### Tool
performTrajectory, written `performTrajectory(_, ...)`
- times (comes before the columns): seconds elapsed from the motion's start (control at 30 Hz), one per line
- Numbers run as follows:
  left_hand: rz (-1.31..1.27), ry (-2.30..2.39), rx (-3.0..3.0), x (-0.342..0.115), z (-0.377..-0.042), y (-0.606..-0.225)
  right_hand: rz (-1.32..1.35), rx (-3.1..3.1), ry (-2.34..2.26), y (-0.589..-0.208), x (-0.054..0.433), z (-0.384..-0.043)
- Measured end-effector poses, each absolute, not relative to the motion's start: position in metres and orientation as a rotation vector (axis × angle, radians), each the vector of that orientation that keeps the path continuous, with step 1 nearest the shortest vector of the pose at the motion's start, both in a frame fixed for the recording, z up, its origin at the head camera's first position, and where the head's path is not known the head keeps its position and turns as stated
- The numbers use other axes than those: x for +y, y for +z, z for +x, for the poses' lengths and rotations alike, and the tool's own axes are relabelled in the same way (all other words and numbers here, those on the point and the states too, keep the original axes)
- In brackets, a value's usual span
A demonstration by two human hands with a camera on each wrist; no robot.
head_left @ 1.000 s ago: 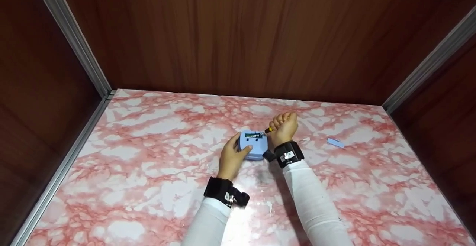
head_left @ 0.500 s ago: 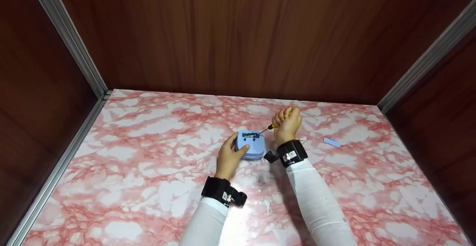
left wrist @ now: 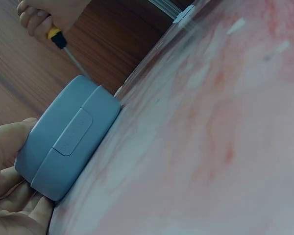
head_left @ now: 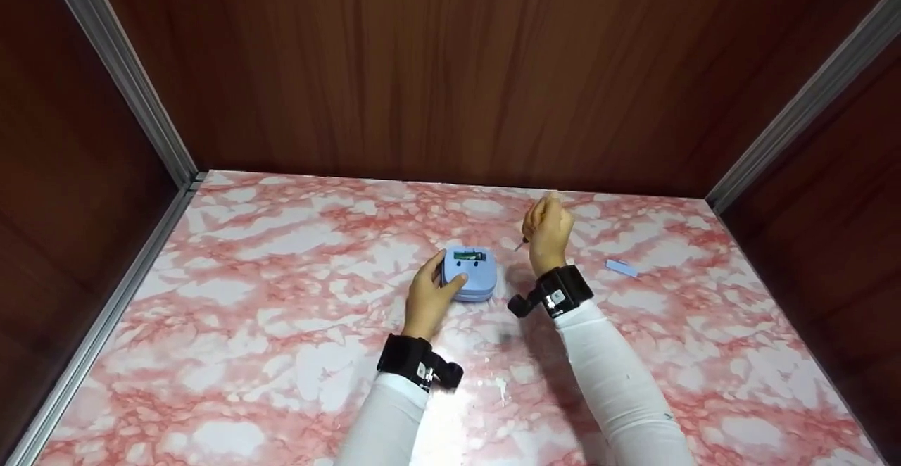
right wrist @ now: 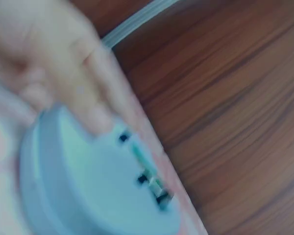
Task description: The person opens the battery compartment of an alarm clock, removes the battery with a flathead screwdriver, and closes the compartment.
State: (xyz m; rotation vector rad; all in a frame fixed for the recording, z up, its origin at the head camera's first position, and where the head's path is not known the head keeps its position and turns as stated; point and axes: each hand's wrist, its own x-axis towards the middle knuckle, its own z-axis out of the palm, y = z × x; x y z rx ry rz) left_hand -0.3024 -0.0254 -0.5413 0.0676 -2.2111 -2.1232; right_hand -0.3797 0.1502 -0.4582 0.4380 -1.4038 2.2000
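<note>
A rounded square light-blue plastic case [head_left: 470, 284] lies on the table. An open slot near its far edge holds a green battery [head_left: 466, 256], with two small dark holes in front of the slot. My left hand [head_left: 428, 300] grips the case's left side, thumb on top and fingers around the edge. Off to the case's right, my right hand [head_left: 549, 232] is wrapped around a screwdriver [left wrist: 59, 39] with a yellow and black handle. Its thin metal shaft points down and left, apart from the case in the head view. The right wrist view is blurred.
A small light-blue cover piece [head_left: 621, 267] lies on the red-and-white marbled table [head_left: 281, 276], to the right of my right hand. Brown wood-grain panels [head_left: 450, 72] with metal corner rails enclose the back and sides.
My right hand has drawn the screwdriver away from the slot, up and to the right. My left hand keeps its hold on the case. The whole head view has shifted slightly.
</note>
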Motion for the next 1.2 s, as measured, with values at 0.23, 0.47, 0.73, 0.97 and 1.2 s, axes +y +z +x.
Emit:
performTrajectory(0.23, 0.090, -2.067, -2.248, -0.026, -0.302, -0.540, 0.600, -1.836, 1.675, -0.474, 0.165, -0.381)
performTrajectory(0.47, 0.103, -2.044, -2.265, -0.025, -0.302, -0.541, 0.605, -2.147, 1.345, -0.483, 0.183, -0.387)
performTrajectory(0.73, 0.103, -2.041, -2.264, -0.026, -0.303, -0.542, 0.696, -2.340, 1.091, -0.492, 0.208, -0.394)
performTrajectory(0.97, 0.097, -2.060, -2.249, -0.026, -0.302, -0.541, 0.865, -2.490, 0.884, -0.497, 0.225, -0.398)
performTrajectory(1.2, 0.105, -2.068, -2.267, -0.026, -0.302, -0.541, 1.039, -2.541, 0.763, -0.500, 0.236, -0.405)
